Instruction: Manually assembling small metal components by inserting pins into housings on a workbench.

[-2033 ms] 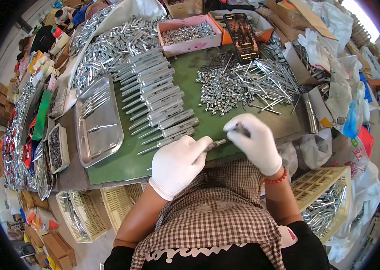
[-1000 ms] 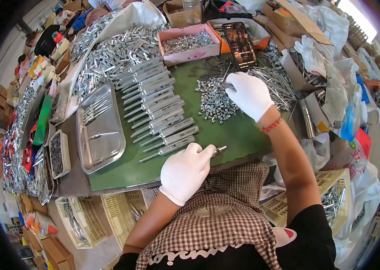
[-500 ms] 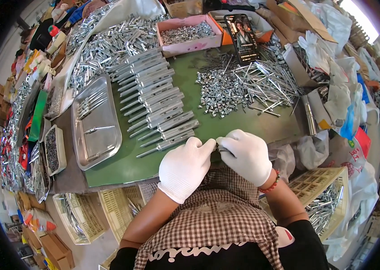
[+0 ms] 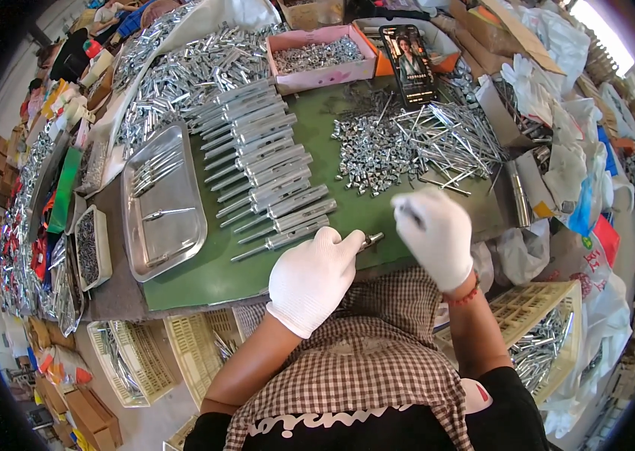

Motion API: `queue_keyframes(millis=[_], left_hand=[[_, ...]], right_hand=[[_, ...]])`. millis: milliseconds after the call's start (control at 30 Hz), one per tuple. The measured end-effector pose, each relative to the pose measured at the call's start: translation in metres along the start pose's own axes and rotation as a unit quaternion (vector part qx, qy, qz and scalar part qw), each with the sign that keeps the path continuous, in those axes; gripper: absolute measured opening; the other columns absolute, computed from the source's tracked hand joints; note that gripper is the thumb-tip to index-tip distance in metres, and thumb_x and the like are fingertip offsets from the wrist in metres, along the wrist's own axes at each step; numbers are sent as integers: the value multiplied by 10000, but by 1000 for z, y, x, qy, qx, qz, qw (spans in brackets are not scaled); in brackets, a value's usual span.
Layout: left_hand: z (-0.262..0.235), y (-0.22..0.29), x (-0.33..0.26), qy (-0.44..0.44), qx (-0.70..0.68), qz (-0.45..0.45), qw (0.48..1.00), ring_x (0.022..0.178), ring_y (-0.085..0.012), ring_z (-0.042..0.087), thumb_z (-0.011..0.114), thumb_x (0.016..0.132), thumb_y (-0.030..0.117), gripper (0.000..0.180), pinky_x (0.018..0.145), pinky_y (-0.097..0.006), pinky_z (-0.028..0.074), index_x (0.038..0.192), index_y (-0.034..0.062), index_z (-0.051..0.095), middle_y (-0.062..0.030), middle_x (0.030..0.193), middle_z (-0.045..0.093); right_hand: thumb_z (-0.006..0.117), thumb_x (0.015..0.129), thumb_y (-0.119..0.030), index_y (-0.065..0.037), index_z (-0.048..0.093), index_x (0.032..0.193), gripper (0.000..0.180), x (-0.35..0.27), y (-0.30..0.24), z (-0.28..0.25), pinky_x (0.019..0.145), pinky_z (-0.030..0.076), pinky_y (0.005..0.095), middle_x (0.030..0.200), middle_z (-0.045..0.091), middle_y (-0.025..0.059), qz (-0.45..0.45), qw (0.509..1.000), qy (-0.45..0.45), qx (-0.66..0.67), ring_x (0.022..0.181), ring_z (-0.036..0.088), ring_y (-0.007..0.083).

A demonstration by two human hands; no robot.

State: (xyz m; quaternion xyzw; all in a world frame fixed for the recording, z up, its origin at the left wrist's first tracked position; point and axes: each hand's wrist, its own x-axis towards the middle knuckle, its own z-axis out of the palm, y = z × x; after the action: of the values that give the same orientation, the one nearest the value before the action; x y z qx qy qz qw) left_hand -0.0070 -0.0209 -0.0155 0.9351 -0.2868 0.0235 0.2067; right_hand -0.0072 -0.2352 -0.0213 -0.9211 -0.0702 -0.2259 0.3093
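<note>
My left hand (image 4: 311,279), in a white glove, is closed near the table's front edge. From its fingers sticks the end of a shiny metal cylindrical part (image 4: 371,240); the glove hides the rest. To its right my gloved right hand (image 4: 439,239) hovers apart from that part, its fingers smeared by motion. A column of metal tubes with thin rods (image 4: 287,204) lies beyond my left hand. Farther off are a heap of small metal fittings (image 4: 366,154) and a pile of long thin pins (image 4: 459,143).
A steel tray (image 4: 191,248) with several slim metal pieces stands at left. A pink box (image 4: 325,78) of small parts and a propped-up phone (image 4: 410,68) are at the back. Yellow crates (image 4: 145,368) sit below the table edge; a metal cylinder (image 4: 517,194) stands at right.
My right hand has come away from my left, moving right and a little farther from me. The metal part's end now shows in my left hand, which has stayed nearly in place.
</note>
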Motion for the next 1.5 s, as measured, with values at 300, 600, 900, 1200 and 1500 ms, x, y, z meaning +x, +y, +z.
queue_keyframes(millis=[300, 600, 900, 1200, 1500], left_hand=[[1, 0, 1, 9, 0, -5, 1000, 655, -285, 634, 640, 884, 138, 230, 589, -409, 512, 1103, 192, 682, -64, 871, 612], [0, 0, 1, -1, 2, -9, 1000, 651, -288, 633, 627, 888, 144, 237, 582, -406, 512, 1115, 195, 675, -69, 868, 612], [-4, 2, 3, -8, 2, 3, 1000, 631, -301, 615, 594, 901, 147, 205, 558, -424, 495, 1090, 193, 656, -87, 831, 575], [-2, 3, 2, -10, 12, -1, 1000, 633, -300, 618, 603, 896, 143, 205, 560, -425, 497, 1088, 194, 654, -83, 828, 575], [-4, 3, 2, -10, 7, -6, 1000, 635, -301, 620, 608, 899, 146, 208, 563, -425, 498, 1093, 197, 659, -85, 830, 577]], right_hand=[[723, 864, -204, -96, 655, 872, 128, 27, 20, 14, 662, 518, 432, 870, 630, 113, 93, 990, -13, -100, 758, 652, 341], [735, 857, -161, -94, 669, 895, 102, 4, 3, 4, 660, 522, 419, 868, 642, 114, 61, 995, -79, -12, 762, 659, 329], [738, 826, -110, -113, 665, 934, 130, -6, -18, 1, 663, 547, 413, 886, 666, 90, -67, 990, -108, 55, 774, 673, 326], [738, 832, -153, -120, 681, 931, 118, -8, -4, 3, 657, 540, 412, 910, 659, 89, -4, 991, -118, -59, 779, 670, 320], [716, 822, -140, -135, 675, 906, 94, -11, -12, 6, 646, 539, 400, 873, 635, 62, -91, 987, -128, 36, 752, 660, 293]])
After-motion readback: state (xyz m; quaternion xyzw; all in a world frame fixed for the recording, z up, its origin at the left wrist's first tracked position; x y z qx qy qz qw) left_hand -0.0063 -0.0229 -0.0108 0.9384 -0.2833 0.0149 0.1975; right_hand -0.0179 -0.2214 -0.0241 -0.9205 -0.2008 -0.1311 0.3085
